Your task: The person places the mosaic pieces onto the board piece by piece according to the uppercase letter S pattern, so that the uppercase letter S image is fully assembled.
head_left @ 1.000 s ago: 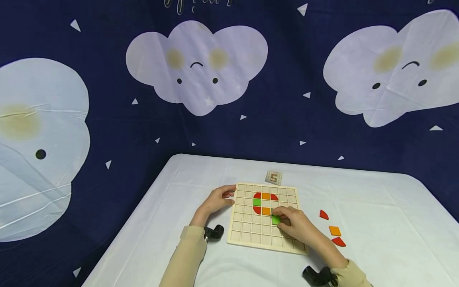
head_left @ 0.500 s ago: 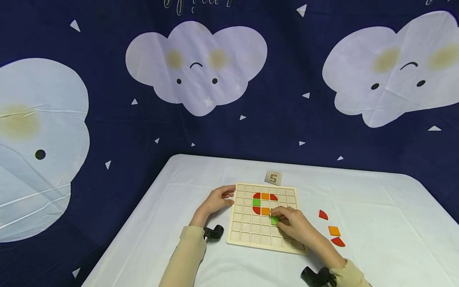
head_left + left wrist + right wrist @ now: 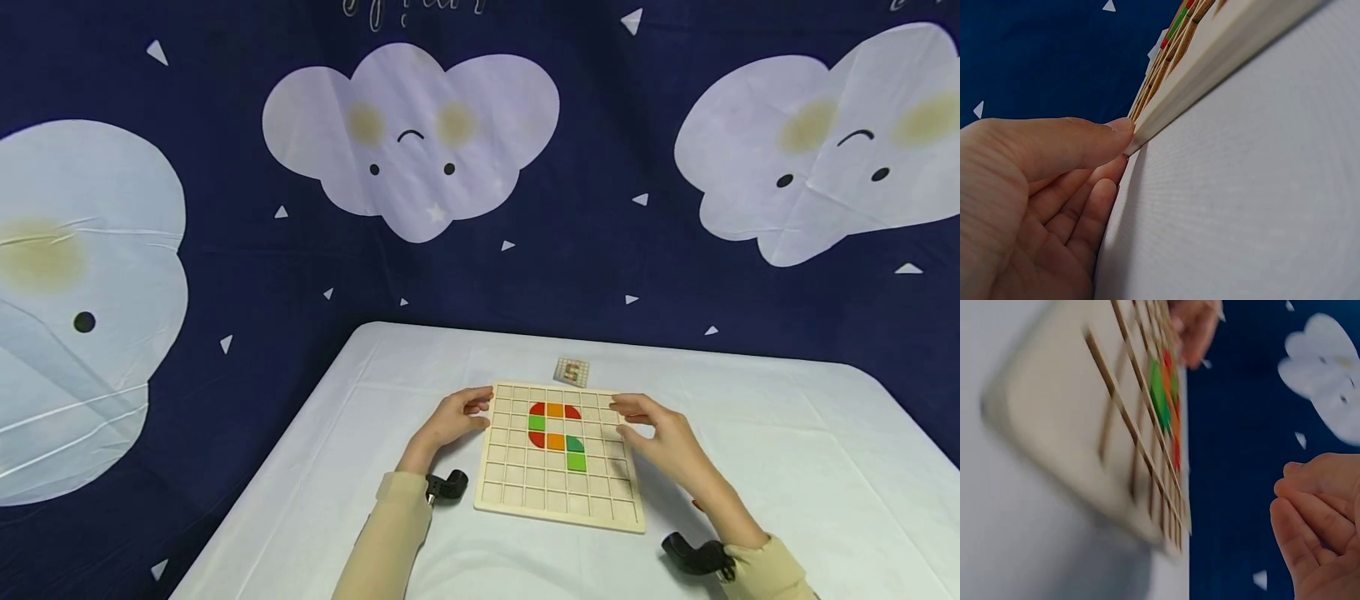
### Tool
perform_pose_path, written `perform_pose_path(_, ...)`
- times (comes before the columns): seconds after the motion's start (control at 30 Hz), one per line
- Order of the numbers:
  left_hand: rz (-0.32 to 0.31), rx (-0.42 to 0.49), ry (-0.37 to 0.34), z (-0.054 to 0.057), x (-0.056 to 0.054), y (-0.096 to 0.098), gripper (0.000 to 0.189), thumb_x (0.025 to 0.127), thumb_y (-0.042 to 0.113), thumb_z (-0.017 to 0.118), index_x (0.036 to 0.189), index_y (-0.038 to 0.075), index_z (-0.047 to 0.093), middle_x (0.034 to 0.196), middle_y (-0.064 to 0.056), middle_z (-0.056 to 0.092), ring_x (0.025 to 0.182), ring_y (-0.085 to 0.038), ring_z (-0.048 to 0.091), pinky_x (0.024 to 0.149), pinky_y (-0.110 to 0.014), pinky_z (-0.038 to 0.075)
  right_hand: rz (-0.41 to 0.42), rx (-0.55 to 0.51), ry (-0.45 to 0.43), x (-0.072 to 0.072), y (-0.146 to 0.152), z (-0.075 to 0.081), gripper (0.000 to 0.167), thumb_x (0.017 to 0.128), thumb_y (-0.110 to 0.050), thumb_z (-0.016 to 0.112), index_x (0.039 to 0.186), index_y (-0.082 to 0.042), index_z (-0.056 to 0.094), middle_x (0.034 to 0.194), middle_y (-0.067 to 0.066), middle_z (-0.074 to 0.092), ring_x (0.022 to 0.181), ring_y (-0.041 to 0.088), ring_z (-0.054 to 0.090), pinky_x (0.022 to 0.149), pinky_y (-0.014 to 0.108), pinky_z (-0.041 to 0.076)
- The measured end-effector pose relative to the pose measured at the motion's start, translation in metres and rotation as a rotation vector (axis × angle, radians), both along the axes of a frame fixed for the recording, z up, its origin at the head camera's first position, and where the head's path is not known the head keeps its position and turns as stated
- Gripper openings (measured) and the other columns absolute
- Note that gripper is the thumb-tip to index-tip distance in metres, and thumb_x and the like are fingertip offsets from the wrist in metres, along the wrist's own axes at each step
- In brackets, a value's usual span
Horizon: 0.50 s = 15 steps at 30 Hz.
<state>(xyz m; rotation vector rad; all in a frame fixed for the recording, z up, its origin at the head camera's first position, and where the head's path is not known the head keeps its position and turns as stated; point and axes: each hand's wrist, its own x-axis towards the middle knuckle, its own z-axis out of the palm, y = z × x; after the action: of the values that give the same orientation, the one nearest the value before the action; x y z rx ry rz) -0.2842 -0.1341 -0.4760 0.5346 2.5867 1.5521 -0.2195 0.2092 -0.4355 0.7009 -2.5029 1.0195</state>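
A wooden grid board (image 3: 525,483) lies on the table, holding a curved pattern of red quarter-rounds (image 3: 537,439), orange squares (image 3: 555,410), a green square (image 3: 576,462) and a teal quarter-round (image 3: 574,444). My left hand (image 3: 450,418) rests at the board's left edge; in the left wrist view its thumb (image 3: 1100,142) touches the rim and the other fingers are loosely bent. Over the board's right edge hovers my right hand (image 3: 667,437), thumb and fingers apart. The right wrist view shows nothing held in that hand (image 3: 1322,519).
Behind the board lies a small pattern card (image 3: 572,372) with an S-shaped figure. A bit of a red piece (image 3: 697,505) peeks out beside the right forearm, which covers the other loose pieces. A dark cloud-print cloth (image 3: 450,275) hangs behind the white table (image 3: 840,467).
My right hand has let go of the green square and moved up and right to the board's right edge. The teal quarter-round is now uncovered. The left hand has stayed put.
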Motion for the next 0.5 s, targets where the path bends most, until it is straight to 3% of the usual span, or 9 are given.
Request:
perform_pose_path(0.17, 0.004, -0.019, -0.005, 0.002, 0.0, 0.0, 0.058, 0.08, -0.003, 0.069, 0.136, 0.001, 0.05, 0.128, -0.011, 0.057, 0.107, -0.02, 0.057, 0.093, -0.031, 0.045, -0.078, 0.007, -0.068, 0.003, 0.039, 0.002, 0.049, 0.083, 0.012, 0.055, 0.127, -0.009, 0.055, 0.114, 0.007, 0.065, 0.097, 0.034, 0.062, 0.073, 0.026, 0.053)
perform_pose_path(0.3, 0.0, -0.017, -0.006, 0.003, 0.001, 0.0, 0.058, 0.08, -0.003, 0.069, 0.135, 0.0, 0.05, 0.127, -0.011, 0.057, 0.107, -0.021, 0.057, 0.093, -0.032, 0.045, -0.128, 0.031, -0.124, 0.004, 0.064, -0.009, 0.051, 0.082, 0.015, 0.047, 0.126, -0.009, 0.057, 0.113, 0.007, 0.066, 0.098, 0.034, 0.062, 0.076, 0.014, 0.046)
perform_pose_path(0.5, -0.008, -0.002, -0.01, 0.003, 0.003, 0.001, 0.057, 0.08, -0.004, 0.069, 0.135, -0.001, 0.05, 0.127, -0.013, 0.057, 0.107, -0.024, 0.057, 0.094, -0.035, 0.045, -0.183, 0.085, -0.127, 0.002, 0.082, -0.032, 0.053, 0.075, 0.017, 0.046, 0.12, -0.007, 0.062, 0.104, 0.007, 0.069, 0.091, 0.028, 0.064, 0.072, 0.017, 0.048)
